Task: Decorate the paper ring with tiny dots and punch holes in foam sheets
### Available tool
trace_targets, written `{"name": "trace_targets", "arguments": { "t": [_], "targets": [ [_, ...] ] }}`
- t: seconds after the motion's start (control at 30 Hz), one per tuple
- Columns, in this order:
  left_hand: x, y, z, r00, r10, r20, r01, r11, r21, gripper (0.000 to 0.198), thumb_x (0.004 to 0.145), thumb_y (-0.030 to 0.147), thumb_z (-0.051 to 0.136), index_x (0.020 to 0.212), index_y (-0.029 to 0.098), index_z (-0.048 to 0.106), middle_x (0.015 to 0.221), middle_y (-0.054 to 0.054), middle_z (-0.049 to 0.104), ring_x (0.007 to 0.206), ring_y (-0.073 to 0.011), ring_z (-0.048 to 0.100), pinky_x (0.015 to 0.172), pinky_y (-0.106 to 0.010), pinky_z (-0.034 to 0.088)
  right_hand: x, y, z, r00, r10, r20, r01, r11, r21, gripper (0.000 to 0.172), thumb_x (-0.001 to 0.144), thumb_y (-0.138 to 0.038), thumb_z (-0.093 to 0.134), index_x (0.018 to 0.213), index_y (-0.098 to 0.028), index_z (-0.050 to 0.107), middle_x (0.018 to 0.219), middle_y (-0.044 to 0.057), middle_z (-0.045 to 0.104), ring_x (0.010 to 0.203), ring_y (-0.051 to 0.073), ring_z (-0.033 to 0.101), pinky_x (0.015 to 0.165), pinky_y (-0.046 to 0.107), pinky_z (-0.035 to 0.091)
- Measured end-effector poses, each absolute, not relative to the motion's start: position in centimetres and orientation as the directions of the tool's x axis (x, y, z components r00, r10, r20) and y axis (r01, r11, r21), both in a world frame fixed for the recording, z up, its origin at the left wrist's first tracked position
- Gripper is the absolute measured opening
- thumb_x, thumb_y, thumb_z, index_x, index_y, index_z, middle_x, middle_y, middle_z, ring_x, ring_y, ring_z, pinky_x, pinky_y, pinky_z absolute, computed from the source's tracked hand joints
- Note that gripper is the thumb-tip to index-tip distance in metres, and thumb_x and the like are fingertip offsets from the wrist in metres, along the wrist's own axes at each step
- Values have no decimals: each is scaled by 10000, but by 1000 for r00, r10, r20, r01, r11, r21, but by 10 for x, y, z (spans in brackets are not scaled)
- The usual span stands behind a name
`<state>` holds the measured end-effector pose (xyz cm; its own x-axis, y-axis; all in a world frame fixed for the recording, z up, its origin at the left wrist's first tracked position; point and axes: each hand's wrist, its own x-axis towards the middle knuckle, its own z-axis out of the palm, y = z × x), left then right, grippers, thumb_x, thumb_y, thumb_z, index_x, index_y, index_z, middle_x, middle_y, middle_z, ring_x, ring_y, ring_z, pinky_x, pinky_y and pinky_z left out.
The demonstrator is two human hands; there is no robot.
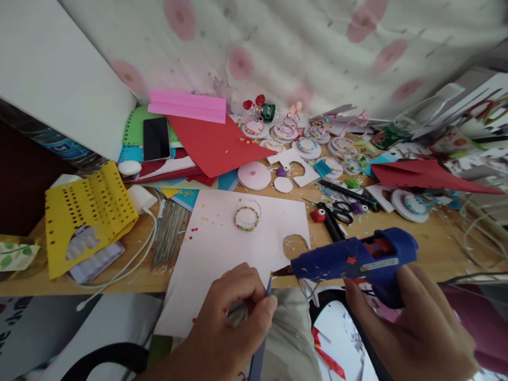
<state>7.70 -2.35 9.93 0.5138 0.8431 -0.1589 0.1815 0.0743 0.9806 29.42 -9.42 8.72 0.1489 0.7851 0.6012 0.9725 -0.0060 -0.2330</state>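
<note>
Your right hand [420, 328] has fingers [416, 291] around the glue gun [337, 260]. Left hand [226, 312] pinches tweezers [259, 357], tip [269, 287] at nozzle [283, 271].

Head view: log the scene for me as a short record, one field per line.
Left hand: pinches a slim blue-grey piece, tip up
Right hand: holds a blue glue gun, nozzle toward that tip
Nozzle and tip: very close; contact cannot be told
White sheet: under a beaded ring
Left of sheet: yellow perforated card, bundle of thin rods
Right of sheet: black-handled scissors
Beyond sheet: red paper, dark-screened phone
</note>
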Motion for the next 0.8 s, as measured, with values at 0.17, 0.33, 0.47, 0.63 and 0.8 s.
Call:
{"name": "trace_targets", "arguments": {
  "t": [0.17, 0.33, 0.47, 0.63, 0.8],
  "targets": [
    [78, -24, 98, 517, 841, -162, 174, 82, 981, 276, 840, 242, 468, 576, 211, 391, 618, 16, 437, 628, -145, 449, 626, -299, 358, 297, -93, 85, 104, 757, 645, 983, 22, -184, 430, 804, -139, 709, 1202, -202, 561, 964, 50, 644, 791, 192, 663, 708, 284, 509],
    [78, -22, 100, 511, 844, -164, 174, 86, 981, 283, 839, 240, 473, 573, 212, 379, 618, 13, 437, 628, -146, 448, 626, -300, 361, 292, -93, 88, 175, 796, 579, 969, -37, -243, 408, 851, -182, 653, 1226, -257, 510, 1005, 55, 621, 845, 228, 656, 727, 332, 499],
    [77, -22, 100, 517, 839, -166, 169, 90, 982, 287, 843, 238, 472, 571, 211, 382, 621, 12, 440, 625, -144, 451, 621, -297, 362, 289, -93, 91, 198, 809, 554, 965, -62, -254, 352, 860, -183, 641, 1177, -253, 505, 981, 58, 605, 829, 227, 646, 721, 340, 492],
    [77, -23, 98, 519, 839, -165, 170, 88, 982, 282, 853, 242, 470, 580, 210, 404, 625, 11, 444, 636, -148, 454, 628, -296, 364, 291, -93, 88, 234, 792, 564, 960, -97, -262, 268, 839, -239, 677, 1069, -222, 540, 943, 59, 601, 821, 232, 639, 721, 339, 476],
    [78, -20, 97, 527, 833, -167, 155, 99, 983, 289, 875, 261, 472, 594, 198, 449, 646, 5, 466, 655, -147, 476, 643, -285, 370, 292, -89, 82, 252, 803, 540, 938, -65, -341, 351, 826, -275, 692, 1135, -211, 540, 960, 62, 608, 816, 216, 616, 713, 321, 466]
  ]
}}
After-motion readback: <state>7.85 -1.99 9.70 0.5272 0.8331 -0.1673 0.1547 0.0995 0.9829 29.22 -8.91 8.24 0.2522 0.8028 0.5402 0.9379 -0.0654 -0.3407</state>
